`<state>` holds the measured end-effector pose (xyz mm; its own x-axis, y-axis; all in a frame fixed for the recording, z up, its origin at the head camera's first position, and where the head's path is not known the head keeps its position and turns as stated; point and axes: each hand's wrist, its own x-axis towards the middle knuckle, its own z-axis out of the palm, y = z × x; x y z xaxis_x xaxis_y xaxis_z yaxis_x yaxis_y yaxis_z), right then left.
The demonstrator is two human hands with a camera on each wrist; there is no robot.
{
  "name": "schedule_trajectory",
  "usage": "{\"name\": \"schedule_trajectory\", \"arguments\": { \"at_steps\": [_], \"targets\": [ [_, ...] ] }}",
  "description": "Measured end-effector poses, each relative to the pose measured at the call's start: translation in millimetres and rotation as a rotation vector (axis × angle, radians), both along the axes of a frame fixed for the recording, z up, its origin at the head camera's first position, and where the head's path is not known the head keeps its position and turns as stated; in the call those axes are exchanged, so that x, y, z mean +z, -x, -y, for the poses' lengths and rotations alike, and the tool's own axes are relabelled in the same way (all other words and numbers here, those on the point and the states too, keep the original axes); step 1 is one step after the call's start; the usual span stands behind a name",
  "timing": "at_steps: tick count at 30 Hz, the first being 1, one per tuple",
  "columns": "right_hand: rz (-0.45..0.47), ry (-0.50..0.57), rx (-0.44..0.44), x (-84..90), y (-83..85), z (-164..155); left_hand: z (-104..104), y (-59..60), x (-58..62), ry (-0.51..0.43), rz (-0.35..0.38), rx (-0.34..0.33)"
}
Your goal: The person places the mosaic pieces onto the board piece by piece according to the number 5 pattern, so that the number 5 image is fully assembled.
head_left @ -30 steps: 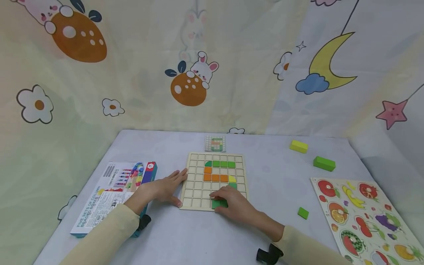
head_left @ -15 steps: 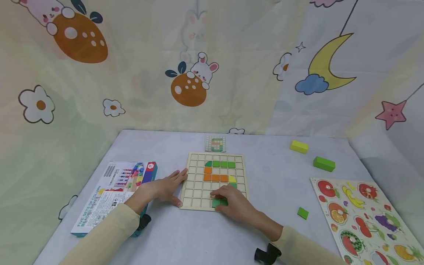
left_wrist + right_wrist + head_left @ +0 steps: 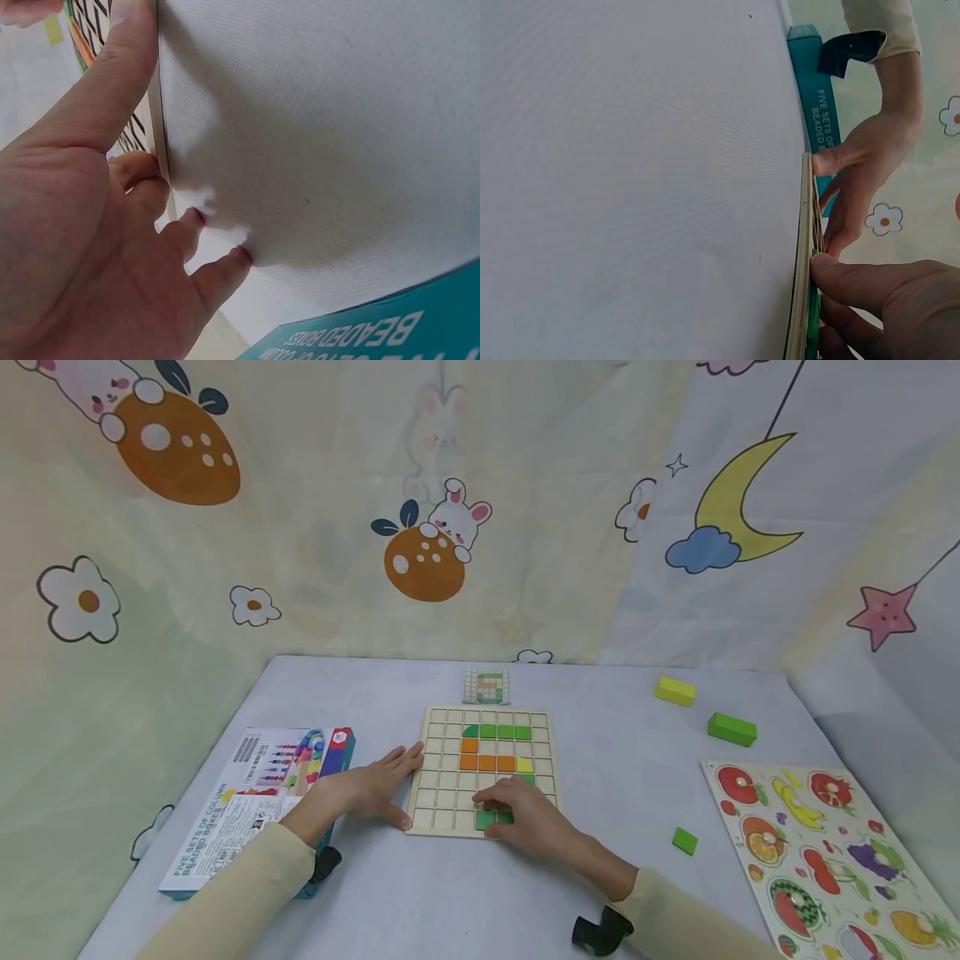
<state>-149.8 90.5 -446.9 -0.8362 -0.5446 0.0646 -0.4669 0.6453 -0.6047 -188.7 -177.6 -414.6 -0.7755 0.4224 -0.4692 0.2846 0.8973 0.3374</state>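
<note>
A wooden grid board (image 3: 442, 777) lies on the table and holds green, orange and yellow tiles in its upper middle. My right hand (image 3: 528, 817) lies over the board's near edge, its thumb and fingers pinching a green piece (image 3: 491, 817) in the bottom row. The right wrist view shows the thumb (image 3: 855, 279) against that green piece (image 3: 812, 315) at the board's edge (image 3: 807, 225). My left hand (image 3: 373, 787) rests flat beside the board. Its straight fingers lie along the left side and the thumb (image 3: 105, 82) lies against the board's rim (image 3: 156, 112).
A small pattern card (image 3: 487, 685) lies behind the board. A teal beaded-box package (image 3: 255, 793) sits at the left. At the right are a yellow block (image 3: 675, 691), a green block (image 3: 731, 728), a small green tile (image 3: 684, 840) and a fruit puzzle board (image 3: 817, 852).
My right hand has nudged the green piece slightly up and left on the board's bottom row. The left hand has not moved.
</note>
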Motion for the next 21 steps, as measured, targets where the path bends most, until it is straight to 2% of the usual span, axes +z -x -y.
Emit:
{"name": "schedule_trajectory", "arguments": {
  "at_steps": [7,11,14,18,21],
  "targets": [
    [-0.002,-0.005,0.001,2.2,1.3,-1,0,1.1,-1.6,-0.009,-0.001,0.000],
    [0.003,0.011,-0.015,6.8,0.6,-14,0,0.2,-2.1,-0.024,0.004,0.008],
    [0.008,0.019,-0.064,11.8,0.1,-38,0,-0.8,-1.9,-0.023,0.003,0.008],
    [-0.005,0.005,-0.121,17.3,-0.7,-84,0,0.0,-1.8,-0.010,-0.002,-0.002],
    [-0.002,-0.012,-0.118,18.6,-5.4,-120,2,0.8,-1.5,-0.004,-0.001,-0.002]
  ]
}}
